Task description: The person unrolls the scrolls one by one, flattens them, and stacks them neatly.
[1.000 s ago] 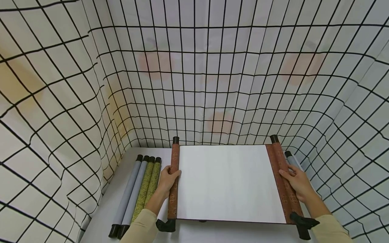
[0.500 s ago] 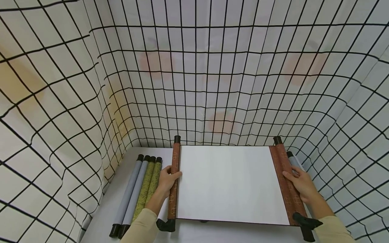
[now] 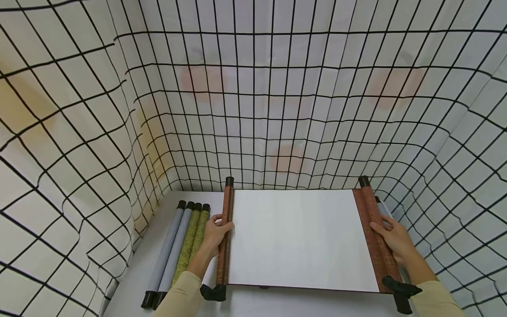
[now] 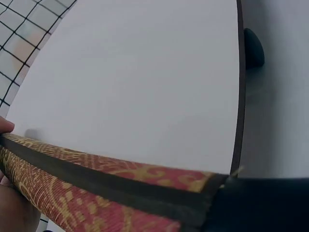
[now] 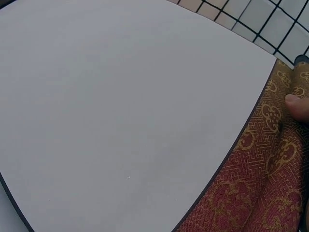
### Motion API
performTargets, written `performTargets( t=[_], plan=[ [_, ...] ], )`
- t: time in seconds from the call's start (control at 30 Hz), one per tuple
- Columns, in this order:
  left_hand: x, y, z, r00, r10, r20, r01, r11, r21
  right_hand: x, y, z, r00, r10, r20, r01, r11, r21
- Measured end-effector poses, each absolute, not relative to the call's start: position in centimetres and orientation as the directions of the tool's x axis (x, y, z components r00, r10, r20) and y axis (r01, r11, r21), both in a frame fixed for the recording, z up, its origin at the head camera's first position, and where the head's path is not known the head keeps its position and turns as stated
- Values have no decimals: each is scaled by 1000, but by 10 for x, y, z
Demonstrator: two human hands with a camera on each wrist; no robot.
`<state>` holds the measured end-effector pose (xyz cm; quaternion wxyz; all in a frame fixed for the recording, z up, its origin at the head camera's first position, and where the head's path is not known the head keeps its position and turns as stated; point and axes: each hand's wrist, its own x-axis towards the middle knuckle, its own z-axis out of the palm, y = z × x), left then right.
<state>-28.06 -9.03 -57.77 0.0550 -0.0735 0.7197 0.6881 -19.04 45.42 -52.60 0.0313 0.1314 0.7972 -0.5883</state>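
A hanging scroll [image 3: 297, 237] is held partly unrolled, its white sheet facing up. My left hand [image 3: 214, 232] grips the left roller [image 3: 222, 259], thumb over the near side. The right hand [image 3: 397, 240] holds the right roller [image 3: 378, 233] at mid-length, thumb on top. Red brocade with gold patterns covers both ends; in the left wrist view the rolled brocade [image 4: 96, 203] has a dark stripe along it. The right wrist view shows flat brocade [image 5: 236, 193] between sheet and roller. Black caps tip both rollers. Fingers beneath the rollers are largely hidden.
To the left, two grey-blue rolled scrolls [image 3: 170, 251] and two yellow-green ones [image 3: 194, 231] lie side by side on the white table [image 3: 130, 286]. Another grey-blue scroll [image 3: 386, 209] shows partly behind the right hand. A black grid net [image 3: 277, 110] encloses the back and sides.
The right hand has shifted slightly right with its roller, and the left roller has edged left. The white sheet between them spans a little wider.
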Motion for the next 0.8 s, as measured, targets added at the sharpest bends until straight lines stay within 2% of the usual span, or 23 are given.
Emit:
performTargets(
  t=[0.4,0.8],
  plan=[
    [-279,-80,-574,-987,28,-157,-148,209,967,-191,454,-525,-969,177,-174,223,312,-924],
    [-287,-89,-581,-979,-4,-205,-203,157,966,-196,462,-525,-968,169,-188,233,308,-922]
  ],
)
